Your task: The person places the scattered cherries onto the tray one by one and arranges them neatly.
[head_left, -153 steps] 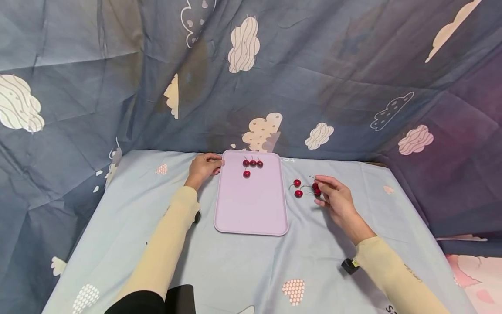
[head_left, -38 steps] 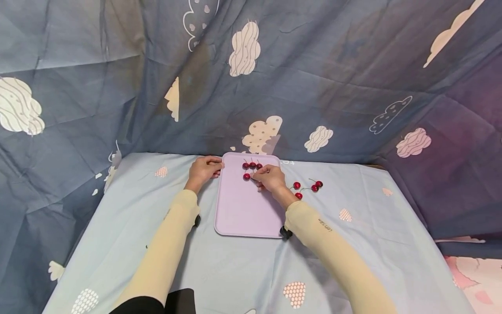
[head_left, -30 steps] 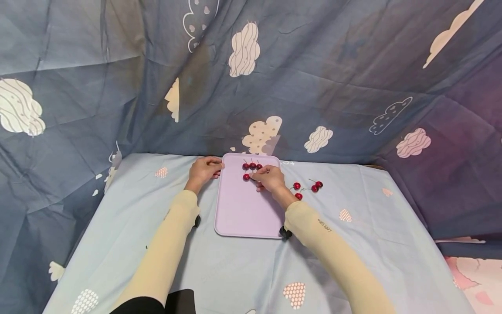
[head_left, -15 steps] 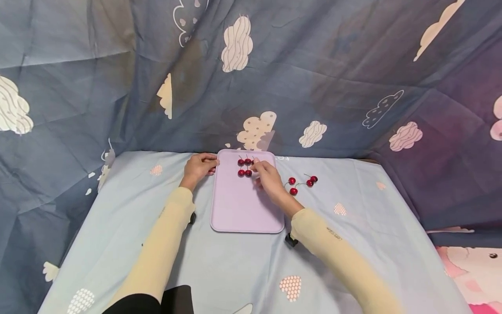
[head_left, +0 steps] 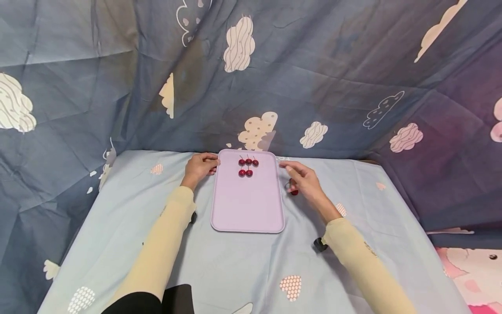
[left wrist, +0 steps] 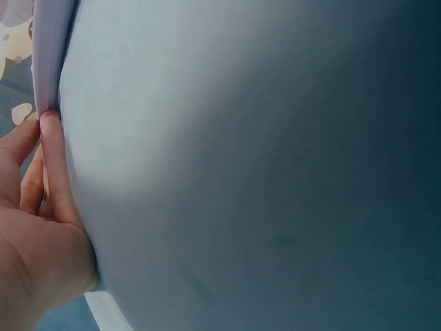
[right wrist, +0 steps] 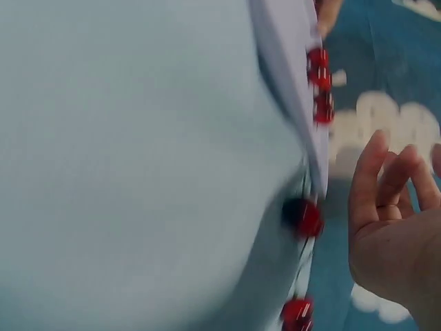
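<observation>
A pale purple tray (head_left: 247,205) lies on the light blue cloth. Near its far edge sit dark red cherries with stems: a row of three (head_left: 249,162) and, just nearer, a pair (head_left: 245,173). My left hand (head_left: 199,168) pinches the tray's far left rim between thumb and fingers, as the left wrist view also shows. Off the tray's right side, my right hand (head_left: 306,181) hovers above loose cherries (head_left: 294,192), holding nothing, its fingers loosely bent. It hides most of them in the head view; the right wrist view shows a blurred cherry (right wrist: 303,217) beside the tray.
Dark blue cloth (head_left: 321,87) with cloud prints hangs behind and to both sides. The light blue cloth (head_left: 235,270) covers the surface around the tray. In the foreground at lower left is a black object (head_left: 178,301).
A second cherry now sits in the nearer row, set there by the right hand. That hand has let go and moved right, off the tray. The left hand keeps its hold.
</observation>
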Tool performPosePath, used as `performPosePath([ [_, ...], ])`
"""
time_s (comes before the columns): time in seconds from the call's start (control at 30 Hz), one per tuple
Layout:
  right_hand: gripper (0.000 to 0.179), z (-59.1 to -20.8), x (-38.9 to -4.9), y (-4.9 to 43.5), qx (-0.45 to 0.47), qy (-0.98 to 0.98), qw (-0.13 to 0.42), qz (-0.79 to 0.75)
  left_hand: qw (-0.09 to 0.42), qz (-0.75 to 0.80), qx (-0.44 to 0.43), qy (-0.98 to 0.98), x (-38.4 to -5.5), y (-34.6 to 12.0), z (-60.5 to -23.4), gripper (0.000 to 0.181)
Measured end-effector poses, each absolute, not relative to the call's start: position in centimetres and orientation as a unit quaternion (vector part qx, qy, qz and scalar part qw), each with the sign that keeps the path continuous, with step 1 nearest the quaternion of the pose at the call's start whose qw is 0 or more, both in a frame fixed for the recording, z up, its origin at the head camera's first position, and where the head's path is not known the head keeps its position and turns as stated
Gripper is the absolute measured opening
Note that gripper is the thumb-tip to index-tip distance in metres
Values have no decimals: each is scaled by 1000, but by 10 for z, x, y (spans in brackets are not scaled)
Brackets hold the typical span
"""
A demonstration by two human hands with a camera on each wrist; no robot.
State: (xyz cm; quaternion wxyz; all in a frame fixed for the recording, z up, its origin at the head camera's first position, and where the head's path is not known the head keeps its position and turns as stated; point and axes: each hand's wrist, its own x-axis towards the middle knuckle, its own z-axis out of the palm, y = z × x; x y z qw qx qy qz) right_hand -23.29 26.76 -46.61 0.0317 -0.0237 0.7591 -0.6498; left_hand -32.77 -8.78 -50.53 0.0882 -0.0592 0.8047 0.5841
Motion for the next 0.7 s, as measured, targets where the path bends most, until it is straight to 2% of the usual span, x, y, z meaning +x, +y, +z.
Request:
performPosePath([
  [0.17,49,-472,-229,310,22,740,-9,-672,87,587,-56,803,-326,-89,-505,28],
  [0.33,41,-479,-229,345,70,757,-29,-649,84,589,-54,802,-326,-89,-503,28],
  [0.53,43,-488,-232,367,135,807,4,-575,81,589,-54,803,-326,-89,-502,27],
  [0.7,50,-493,-237,371,151,822,39,-547,84,595,-58,797,-328,-90,-504,27],
])
